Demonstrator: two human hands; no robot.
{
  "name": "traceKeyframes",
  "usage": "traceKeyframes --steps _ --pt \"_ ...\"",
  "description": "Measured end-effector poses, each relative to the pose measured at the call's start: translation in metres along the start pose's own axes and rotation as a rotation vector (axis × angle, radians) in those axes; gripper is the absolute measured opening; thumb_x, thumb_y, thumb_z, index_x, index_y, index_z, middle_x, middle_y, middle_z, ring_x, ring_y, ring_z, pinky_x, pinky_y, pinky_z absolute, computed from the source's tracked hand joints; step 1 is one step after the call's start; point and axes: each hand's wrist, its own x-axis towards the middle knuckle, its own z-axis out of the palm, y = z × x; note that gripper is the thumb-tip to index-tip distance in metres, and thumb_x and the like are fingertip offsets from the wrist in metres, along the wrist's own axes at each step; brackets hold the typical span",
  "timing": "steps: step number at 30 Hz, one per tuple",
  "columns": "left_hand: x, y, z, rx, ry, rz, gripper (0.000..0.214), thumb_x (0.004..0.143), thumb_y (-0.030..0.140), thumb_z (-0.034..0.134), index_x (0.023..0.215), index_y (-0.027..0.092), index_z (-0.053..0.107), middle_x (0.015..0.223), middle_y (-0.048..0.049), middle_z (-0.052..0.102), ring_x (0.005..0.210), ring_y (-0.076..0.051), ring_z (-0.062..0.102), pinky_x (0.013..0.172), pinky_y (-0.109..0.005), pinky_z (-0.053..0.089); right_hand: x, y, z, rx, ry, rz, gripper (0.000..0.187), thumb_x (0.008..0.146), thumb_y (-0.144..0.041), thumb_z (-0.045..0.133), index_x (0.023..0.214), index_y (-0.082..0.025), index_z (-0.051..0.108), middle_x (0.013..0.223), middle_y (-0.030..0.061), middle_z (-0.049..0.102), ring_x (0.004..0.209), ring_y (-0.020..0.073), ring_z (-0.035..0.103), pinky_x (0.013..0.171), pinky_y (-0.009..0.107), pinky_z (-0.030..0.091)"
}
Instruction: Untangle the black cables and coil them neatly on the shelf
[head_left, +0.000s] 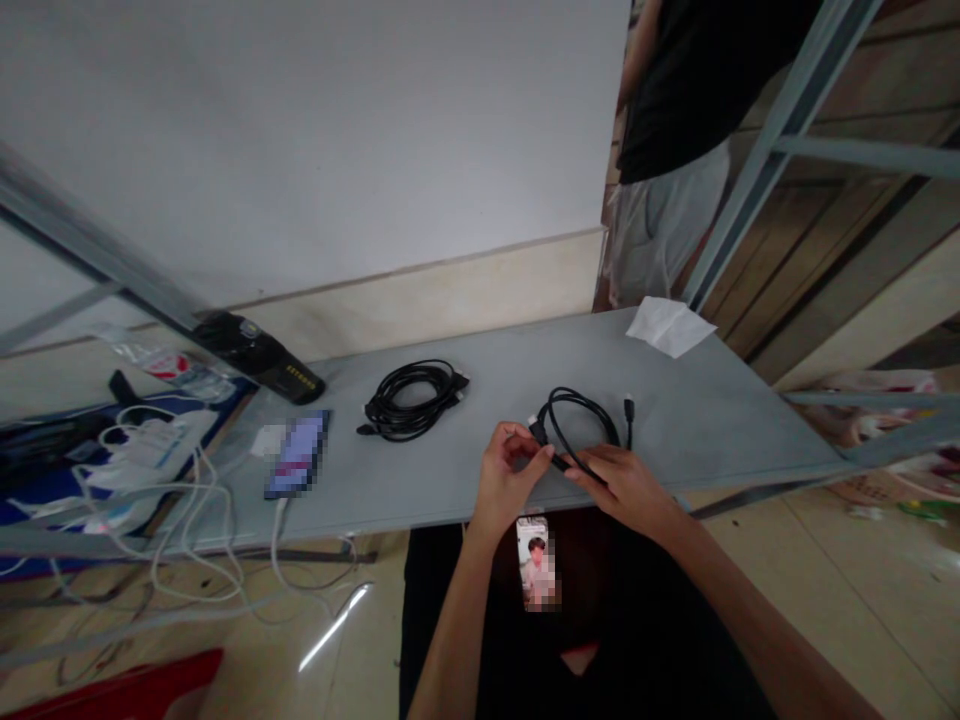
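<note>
Both hands pinch one black cable (577,425): left hand (504,480) at its plug, right hand (626,490) on the loop beyond.

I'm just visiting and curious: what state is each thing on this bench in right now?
left hand: pinching the cable near one end
right hand: pressing on the cable's loop
black cable: loosely looped, partly held, one plug lying free
coiled cable: bundled, untouched
phone: flat, screen lit
white cloth: crumpled at the bench's far edge
</note>
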Motion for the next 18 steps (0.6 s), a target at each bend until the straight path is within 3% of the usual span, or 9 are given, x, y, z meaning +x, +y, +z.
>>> traceKeyframes --steps 3,6,9,14,18 --pt "0.001 -0.002 -0.002 -0.035 0.027 -0.004 0.051 0.086 0.054 0.093 0.115 0.028 0.060 0.080 0.0022 0.070 0.075 -0.018 0.067 0.077 -0.033 0.053 -0.001 -0.004 -0.002 0.069 0.047 0.022 0.034 0.118 -0.043 0.048 0.118 -0.025 0.077 0.108 0.0111 0.084 0.096 0.0274 0.081 0.088 0.040 0.064" --pt "0.001 -0.003 -0.003 -0.052 0.044 -0.007 0.058 0.088 0.055 0.091 0.131 0.027 0.064 0.082 0.0015 0.071 0.078 -0.018 0.068 0.079 -0.033 0.053 -0.001 -0.010 -0.005 0.123 0.086 0.044 0.035 0.119 -0.042 0.047 0.113 -0.024 0.076 0.090 0.0072 0.080 0.087 0.0257 0.079 0.083 0.038 0.063" --pt "0.002 -0.005 -0.003 -0.057 0.059 0.001 0.058 0.087 0.057 0.091 0.131 0.025 0.070 0.084 0.0000 0.072 0.081 -0.018 0.069 0.080 -0.032 0.054 -0.002 -0.015 -0.004 0.151 0.102 0.057 0.034 0.118 -0.042 0.047 0.110 -0.025 0.075 0.082 0.0043 0.075 0.083 0.0254 0.077 0.080 0.038 0.063" --pt "0.001 -0.006 -0.003 -0.036 0.070 -0.003 0.057 0.083 0.052 0.097 0.128 0.024 0.075 0.093 -0.0024 0.077 0.085 -0.019 0.071 0.082 -0.032 0.058 -0.004 -0.020 0.001 0.154 0.070 0.051 0.032 0.117 -0.040 0.049 0.109 -0.026 0.076 0.088 0.0056 0.077 0.087 0.0265 0.078 0.083 0.040 0.064" --pt "0.000 -0.007 -0.003 -0.085 0.066 -0.019 0.055 0.088 0.053 0.092 0.132 0.024 0.074 0.103 -0.0063 0.082 0.097 -0.023 0.079 0.092 -0.037 0.062 -0.006 -0.022 0.003 0.116 0.062 0.048 0.034 0.117 -0.038 0.047 0.116 -0.025 0.079 0.101 0.0093 0.081 0.099 0.0286 0.079 0.092 0.043 0.065"
